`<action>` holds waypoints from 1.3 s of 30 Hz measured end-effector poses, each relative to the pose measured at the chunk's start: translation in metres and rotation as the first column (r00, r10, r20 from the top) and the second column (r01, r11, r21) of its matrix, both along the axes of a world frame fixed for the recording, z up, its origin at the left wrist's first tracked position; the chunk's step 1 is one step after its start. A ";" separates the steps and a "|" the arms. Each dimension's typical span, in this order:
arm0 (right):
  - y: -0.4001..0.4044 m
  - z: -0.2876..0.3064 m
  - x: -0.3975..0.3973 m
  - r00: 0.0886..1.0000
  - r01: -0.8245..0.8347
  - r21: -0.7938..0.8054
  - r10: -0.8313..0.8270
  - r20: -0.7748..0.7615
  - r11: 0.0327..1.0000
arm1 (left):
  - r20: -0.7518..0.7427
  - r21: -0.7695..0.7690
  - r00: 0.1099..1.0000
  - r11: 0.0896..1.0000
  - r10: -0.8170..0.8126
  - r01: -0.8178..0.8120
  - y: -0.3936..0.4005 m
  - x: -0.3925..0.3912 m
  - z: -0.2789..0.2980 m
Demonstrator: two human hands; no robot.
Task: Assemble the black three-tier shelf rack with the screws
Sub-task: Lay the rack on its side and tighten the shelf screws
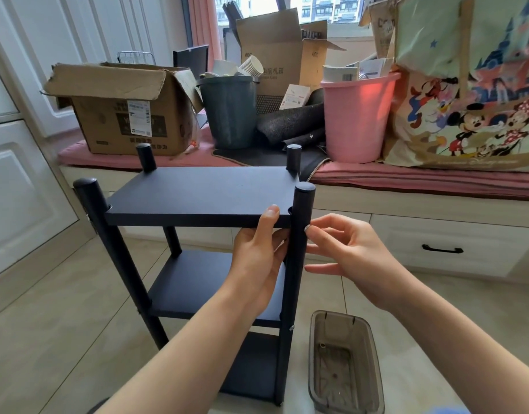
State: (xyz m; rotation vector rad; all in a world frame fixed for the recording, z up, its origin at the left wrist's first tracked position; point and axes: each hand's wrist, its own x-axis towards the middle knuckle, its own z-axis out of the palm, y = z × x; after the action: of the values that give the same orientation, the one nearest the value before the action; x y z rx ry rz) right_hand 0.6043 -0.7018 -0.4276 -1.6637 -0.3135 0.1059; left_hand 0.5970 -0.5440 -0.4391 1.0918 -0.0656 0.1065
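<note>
The black three-tier shelf rack (pixel 197 192) stands upright on the tiled floor, its three boards between round black posts. My left hand (pixel 257 255) grips the front edge of the top board beside the front right post (pixel 300 234), thumb on top and fingers underneath. My right hand (pixel 343 249) pinches a small silver screw (pixel 307 228) against the outer side of that post, level with the top board. Another screw head (pixel 292 327) shows lower on the same post at the middle board.
A smoky transparent plastic tray (pixel 343 360) lies on the floor right of the rack. Behind stands a window bench with a pink cushion (pixel 406 174), cardboard boxes (pixel 122 115), a dark bin (pixel 230 112), a pink bucket (pixel 357 118) and a cartoon-print bag (pixel 472 94). White cabinets line the left.
</note>
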 end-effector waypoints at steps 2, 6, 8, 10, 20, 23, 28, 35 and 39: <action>-0.001 0.000 -0.001 1.000 0.006 -0.002 -0.006 0.006 1.000 | -0.010 0.002 1.000 1.000 0.016 -0.016 -0.002 0.000 -0.001; 0.001 0.001 -0.002 0.999 0.036 -0.012 -0.036 0.025 0.999 | -0.016 0.005 1.000 1.000 0.024 -0.024 -0.005 0.001 -0.002; 0.003 0.000 -0.002 0.997 0.067 -0.002 -0.067 0.023 0.998 | -0.017 0.032 0.999 0.999 0.040 -0.040 -0.009 0.001 -0.001; 0.004 0.000 -0.003 0.996 0.089 0.011 -0.089 0.010 0.996 | -0.028 0.042 0.998 0.998 0.048 -0.047 -0.010 0.001 0.000; 0.002 0.001 -0.003 0.998 0.058 0.003 -0.058 -0.002 0.998 | -0.076 0.031 0.996 0.998 0.049 -0.047 -0.006 -0.006 0.006; 0.000 0.003 -0.004 0.998 0.062 0.021 -0.062 -0.016 0.998 | -0.075 0.341 0.980 0.928 0.185 -0.149 0.002 -0.011 0.007; 0.002 0.004 -0.006 0.993 0.114 0.019 -0.114 0.018 0.993 | 0.600 0.743 0.765 0.191 0.235 -0.642 0.023 -0.025 0.009; 0.002 0.007 -0.006 0.984 0.164 0.068 -0.168 0.060 0.984 | 0.763 0.647 0.646 -0.030 0.025 -0.762 0.021 -0.011 0.017; -0.005 0.005 -0.003 0.984 0.133 0.072 -0.140 0.113 0.989 | 0.676 0.734 0.736 -0.079 -0.011 -0.675 0.018 -0.006 0.016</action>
State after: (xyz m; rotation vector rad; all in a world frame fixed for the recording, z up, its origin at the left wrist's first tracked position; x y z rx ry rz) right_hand 0.6016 -0.7069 -0.4229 -1.6262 -0.2881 -0.1046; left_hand 0.5914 -0.5258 -0.4236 2.5911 -0.3741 1.0412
